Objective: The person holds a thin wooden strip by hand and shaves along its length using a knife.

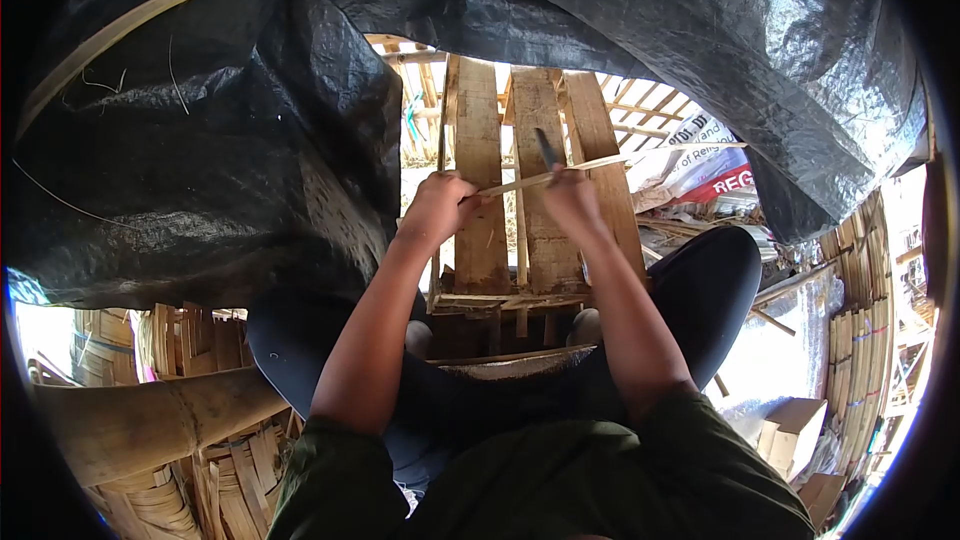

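A thin pale strip [620, 157] runs from my left hand [438, 206] past my right hand and out to the right. The fingers of my left hand are closed round the strip's near end. My right hand [572, 198] is closed on a knife, whose dark blade [546, 148] points up and away from me, close to the strip. Both hands are above a slatted wooden bench [480, 155] between my knees. The knife's handle is mostly hidden in my fist.
Black plastic sheeting [200, 140] covers the left and top. A printed sack [700, 165] lies beyond my right knee. Bundled strips [857, 360] and a cardboard box [792, 435] are at the right. A thick bamboo pole [160, 420] crosses the lower left, above woven pieces [235, 480].
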`<state>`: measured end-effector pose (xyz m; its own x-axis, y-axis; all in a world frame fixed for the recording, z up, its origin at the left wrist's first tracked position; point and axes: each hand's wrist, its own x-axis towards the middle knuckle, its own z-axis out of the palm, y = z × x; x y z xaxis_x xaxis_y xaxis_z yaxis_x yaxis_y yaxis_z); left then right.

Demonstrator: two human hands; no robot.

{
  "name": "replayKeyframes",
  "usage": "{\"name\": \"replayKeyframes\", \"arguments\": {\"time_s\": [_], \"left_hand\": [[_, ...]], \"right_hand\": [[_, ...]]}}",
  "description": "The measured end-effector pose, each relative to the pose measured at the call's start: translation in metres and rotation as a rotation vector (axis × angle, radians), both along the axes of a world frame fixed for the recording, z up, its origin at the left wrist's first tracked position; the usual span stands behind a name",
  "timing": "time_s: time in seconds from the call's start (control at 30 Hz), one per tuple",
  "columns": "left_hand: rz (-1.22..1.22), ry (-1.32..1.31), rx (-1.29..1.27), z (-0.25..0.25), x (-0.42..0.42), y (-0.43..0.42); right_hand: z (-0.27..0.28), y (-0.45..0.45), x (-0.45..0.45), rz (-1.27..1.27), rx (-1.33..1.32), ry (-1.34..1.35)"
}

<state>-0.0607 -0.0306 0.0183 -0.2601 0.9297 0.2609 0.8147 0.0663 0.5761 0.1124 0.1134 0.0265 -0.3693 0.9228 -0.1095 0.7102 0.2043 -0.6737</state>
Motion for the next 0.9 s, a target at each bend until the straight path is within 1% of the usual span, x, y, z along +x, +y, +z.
{"name": "replayKeyframes", "arguments": {"time_s": [0.03,0.1,0.13,0.2,0.23,0.27,0.3,0.33,0.37,0.4,0.43,0.47,0.5,0.53,0.57,0.6,0.63,0.67,0.7,0.73,0.77,0.83,0.87,0.9], "left_hand": [[-0.003,-0.001,-0.005,0.000,-0.001,0.001],[0.000,0.036,-0.032,-0.002,-0.001,0.000],[-0.001,0.037,-0.034,-0.002,0.000,-0.001],[-0.005,0.027,0.050,0.000,0.002,-0.002],[0.001,0.030,0.053,0.001,0.002,-0.001],[0.013,-0.004,0.045,0.003,0.004,-0.002],[0.024,-0.037,0.038,0.002,0.004,-0.002],[0.026,-0.040,0.035,0.001,0.003,-0.002],[0.019,0.000,0.015,-0.001,0.001,-0.001],[0.011,0.041,-0.004,-0.004,0.000,-0.001],[0.011,0.039,-0.008,-0.004,0.001,-0.001],[-0.001,0.043,0.048,-0.005,0.001,-0.001],[-0.015,0.050,0.104,-0.003,0.002,-0.002],[-0.018,0.054,0.104,-0.001,0.003,-0.002],[0.002,0.002,0.033,0.003,0.005,-0.002],[0.026,-0.054,-0.037,0.004,0.006,-0.003],[0.030,-0.056,-0.039,0.006,0.005,-0.004],[0.026,-0.066,-0.052,0.006,0.004,-0.003],[0.017,-0.076,-0.065,0.004,0.004,-0.002],[0.000,-0.021,-0.016,0.002,0.002,-0.003],[-0.003,-0.022,-0.017,0.002,0.001,-0.002],[-0.013,0.036,0.017,0.001,0.001,-0.004],[-0.013,0.037,0.018,0.001,0.001,-0.003],[-0.001,0.029,0.019,0.001,0.003,-0.002]], "right_hand": [[-0.009,-0.008,-0.007,-0.003,-0.005,-0.001],[-0.004,-0.029,-0.019,0.184,0.107,-0.160],[0.007,-0.022,-0.017,0.209,-0.002,-0.194],[0.011,0.001,-0.005,0.195,-0.019,-0.156],[0.013,0.015,0.000,0.189,-0.035,-0.123],[0.022,0.022,0.001,-0.003,-0.121,-0.168],[-0.001,0.022,-0.001,0.001,-0.122,-0.171],[-0.037,0.016,-0.005,0.115,0.123,-0.101],[-0.061,0.004,-0.006,0.223,0.365,-0.027],[-0.045,-0.028,-0.010,0.106,0.011,0.277],[-0.019,-0.038,-0.017,0.104,0.007,0.276],[0.008,-0.042,-0.025,0.224,-0.111,0.015],[0.021,-0.040,-0.031,0.339,-0.227,-0.245],[-0.036,-0.004,-0.021,0.664,0.132,-0.350],[0.013,-0.010,-0.024,0.320,-0.082,-0.207],[0.007,0.001,-0.020,0.254,0.042,-0.219],[-0.001,0.011,-0.013,0.186,0.164,-0.233],[0.002,0.000,-0.013,0.188,0.160,-0.237],[0.008,-0.020,-0.014,0.101,0.013,-0.056],[0.012,-0.038,-0.015,0.010,-0.132,0.127],[-0.013,-0.043,-0.021,0.035,0.187,-0.050],[-0.014,-0.021,-0.013,0.182,0.014,-0.130],[-0.004,-0.007,-0.007,0.182,0.015,-0.129],[0.013,0.007,-0.001,0.077,-0.053,-0.125]]}}
